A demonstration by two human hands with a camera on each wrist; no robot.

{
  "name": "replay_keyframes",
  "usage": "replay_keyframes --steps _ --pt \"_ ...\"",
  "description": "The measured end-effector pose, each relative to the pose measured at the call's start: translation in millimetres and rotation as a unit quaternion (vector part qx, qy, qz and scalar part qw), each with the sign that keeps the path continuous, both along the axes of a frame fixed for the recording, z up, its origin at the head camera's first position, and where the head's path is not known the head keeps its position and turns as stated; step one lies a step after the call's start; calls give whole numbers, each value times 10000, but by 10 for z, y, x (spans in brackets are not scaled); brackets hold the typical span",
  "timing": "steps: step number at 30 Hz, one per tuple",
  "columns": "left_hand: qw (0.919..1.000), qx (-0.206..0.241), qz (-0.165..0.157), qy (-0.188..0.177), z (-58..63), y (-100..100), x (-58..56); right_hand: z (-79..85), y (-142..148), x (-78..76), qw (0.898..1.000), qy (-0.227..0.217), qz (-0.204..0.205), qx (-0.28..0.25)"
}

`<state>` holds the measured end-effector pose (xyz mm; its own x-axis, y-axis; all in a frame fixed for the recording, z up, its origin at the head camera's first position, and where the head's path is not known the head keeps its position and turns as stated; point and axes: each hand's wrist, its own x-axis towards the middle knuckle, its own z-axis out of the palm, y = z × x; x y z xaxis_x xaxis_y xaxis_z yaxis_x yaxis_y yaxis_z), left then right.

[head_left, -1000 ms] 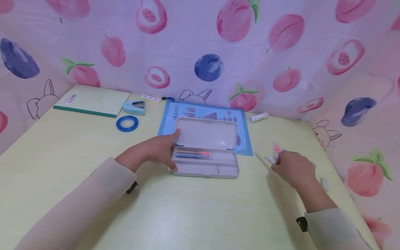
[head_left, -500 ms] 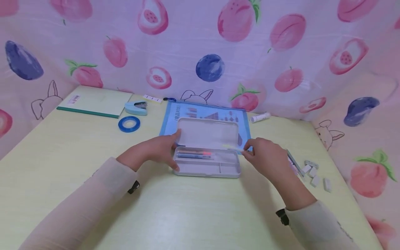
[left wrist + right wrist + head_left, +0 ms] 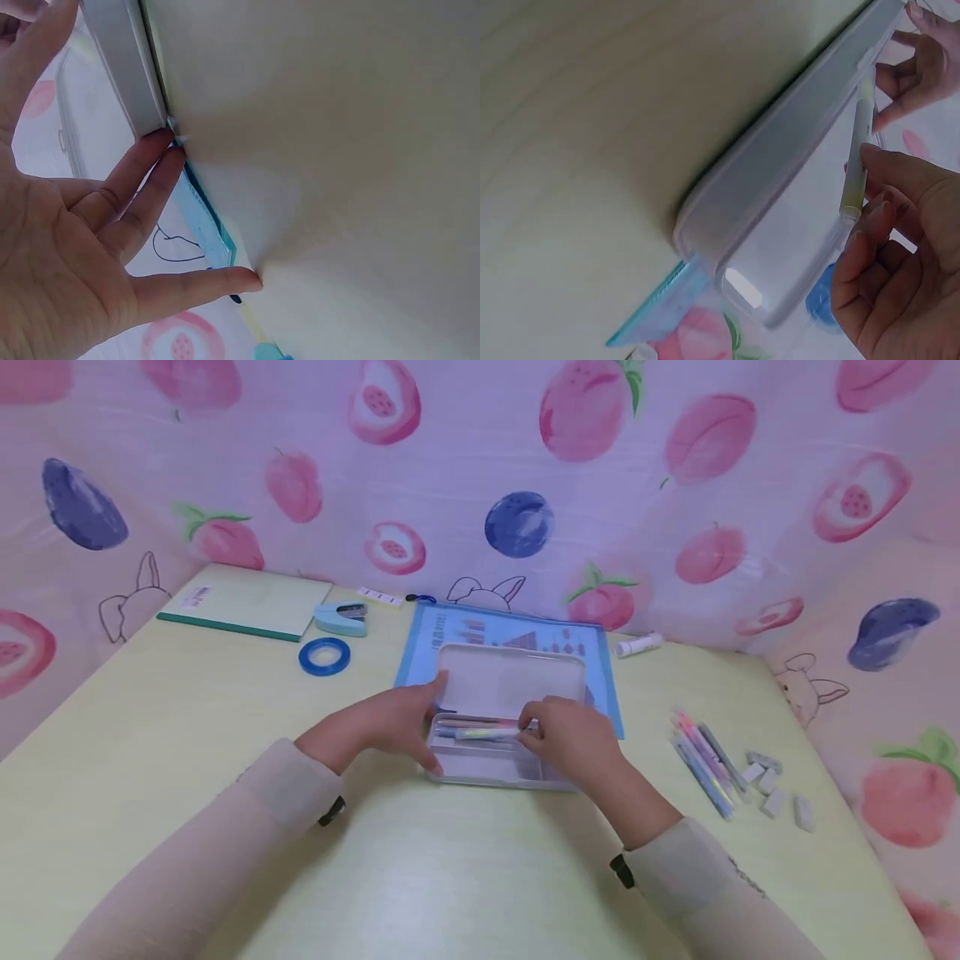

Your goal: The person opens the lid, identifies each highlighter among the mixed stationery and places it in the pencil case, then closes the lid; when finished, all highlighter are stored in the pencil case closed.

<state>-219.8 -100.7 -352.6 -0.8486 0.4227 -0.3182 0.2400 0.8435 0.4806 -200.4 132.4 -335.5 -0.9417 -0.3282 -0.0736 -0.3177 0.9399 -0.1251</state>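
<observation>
Across has swung the right grip point(image 3: 573, 735), half a second ago off the right end of the pen case point(image 3: 487, 767), now over its back compartment with a yellow-and-white pen point(image 3: 483, 734)! Far to the left, well beyond the left grip point(image 3: 393, 722), lies a pale green notebook point(image 3: 240, 602); nearer that grip, a blue tape roll point(image 3: 324, 671) and a light-blue stapler point(image 3: 339, 622). And the left grip itself? Fingers spread, touching the left end of the pen case, which sits between both grips on the tabletop point(image 3: 450, 877), its lid point(image 3: 510, 681) raised. Beyond the two of them, a blue folder point(image 3: 420, 647), partly hidden by that lid. Just left of the right grip, more pens point(image 3: 446, 732) lie in the back compartment, and the yellow-and-white one is pinched right there, thumb against fingers! Touching the others? I can't tell. Beyond that grip and to its right, a white tube point(image 3: 639, 645); further right, a blurred bunch of pens point(image 3: 705, 764), then small pale blocks point(image 3: 804, 812).
</observation>
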Motion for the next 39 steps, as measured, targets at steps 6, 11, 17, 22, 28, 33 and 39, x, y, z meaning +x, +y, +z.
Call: replay_keyframes --steps 6,11,17,22,28,33,39 --pt "9999 -95 -26 107 -19 6 -1 -89 -171 -19 9997 -224 111 64" --pt "9998 -163 -70 91 -18 16 -16 -156 -232 -68 9993 -345 37 132" --pt "9999 -114 -63 9 -14 35 -35 -184 -245 -122 9980 -584 -234 31" --pt "9999 -124 -53 5 -23 25 -36 -201 -251 -142 9973 -668 -288 5" --pt "9999 -52 43 -84 -1 10 -7 -191 -263 -129 9978 -606 -252 -136" --pt "9999 -19 21 -103 14 12 5 -154 -238 -74 9967 -719 -256 -283" --pt "9999 -3 -5 -101 14 12 -9 -49 -65 0 9969 -614 -109 -487"
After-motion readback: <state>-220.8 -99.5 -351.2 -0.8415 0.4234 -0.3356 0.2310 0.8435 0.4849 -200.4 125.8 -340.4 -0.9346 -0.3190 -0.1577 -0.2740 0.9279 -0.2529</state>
